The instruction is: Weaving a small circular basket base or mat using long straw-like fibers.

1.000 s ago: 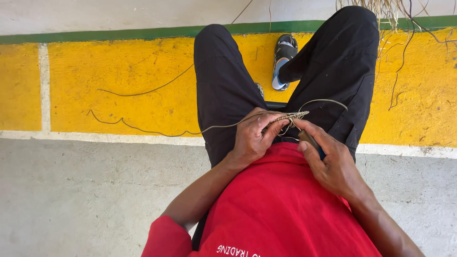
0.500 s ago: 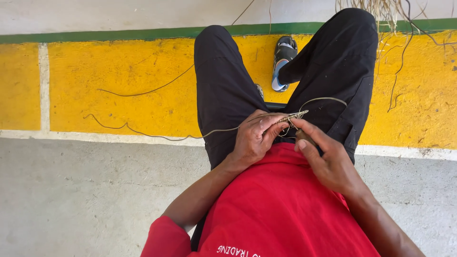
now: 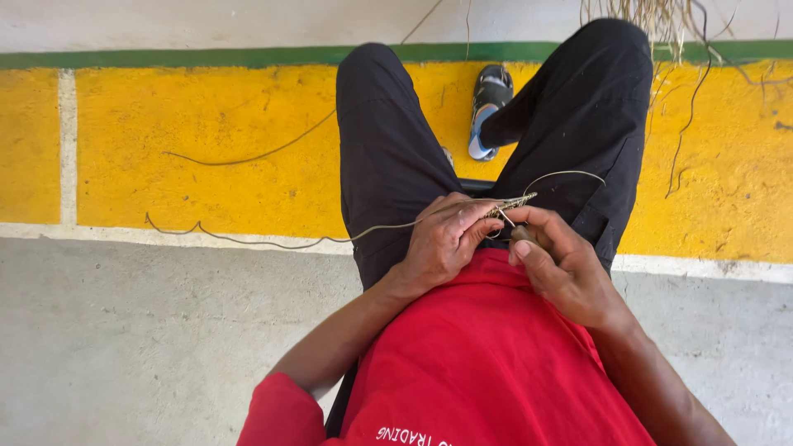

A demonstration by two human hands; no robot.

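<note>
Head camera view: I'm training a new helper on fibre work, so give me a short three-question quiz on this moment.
1. True or false: both hands meet at the braided cord over the lap.
2. Which hand pinches the cord's near end: left hand or right hand?
3. The loose strand trails which way, and over what colour of floor band?

Key: 1 true; 2 left; 3 to the person's left, over yellow.

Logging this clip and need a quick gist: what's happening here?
A seated person in a red shirt and black trousers works thin, straw-coloured fibre in their lap. The left hand pinches a short braided length of fibre, while the right hand holds a small dark tool beside it. A long loose strand trails off to the left across the yellow painted floor.
</note>
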